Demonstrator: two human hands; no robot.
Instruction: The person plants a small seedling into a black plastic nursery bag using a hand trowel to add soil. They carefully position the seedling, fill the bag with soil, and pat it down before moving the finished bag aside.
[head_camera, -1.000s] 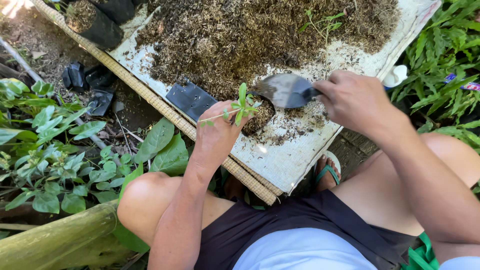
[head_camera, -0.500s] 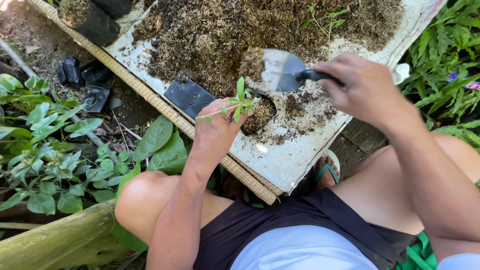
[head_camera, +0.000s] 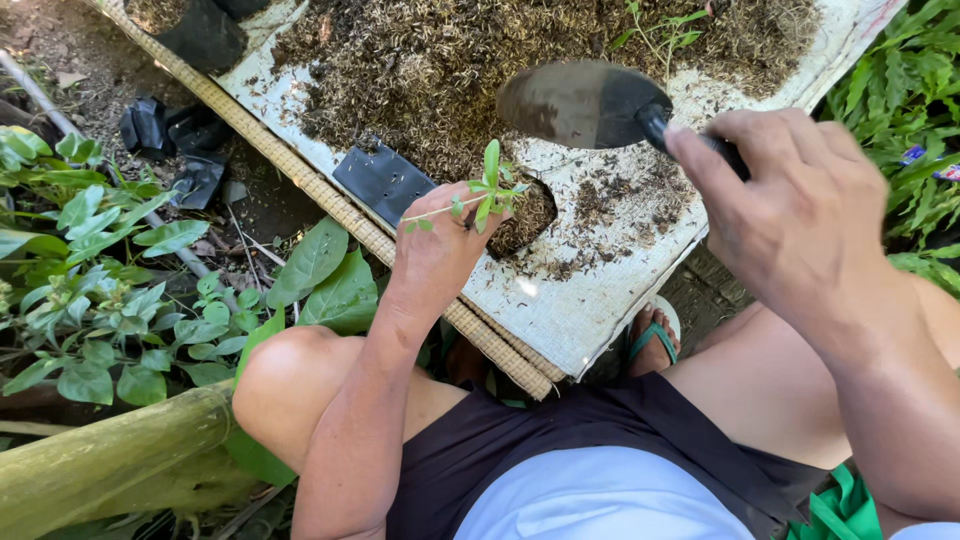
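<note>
Outdoor garden patch, bare dirt and leafy weeds around a white sheet laid flat as the work surface. Landmark = that sheet. Coarse, fibrous brown soil mix is heaped on its far half; near half mostly bare, with scattered crumbs. Woven reed mat edge runs along its left side.

Left hand at the sheet's left-centre, fingers pinched on a thin green seedling, upright in a small soil-filled black bag, round mouth. Right hand over the sheet's right edge, clenched round the dark handle of a metal trowel; blade smooth, rounded, held clear above the soil heap.

Flat black perforated bag lies on the sheet's left edge, just beside the seedling. Crumpled black bags on dirt, well off to the left. Sandalled foot under the near corner.
</note>
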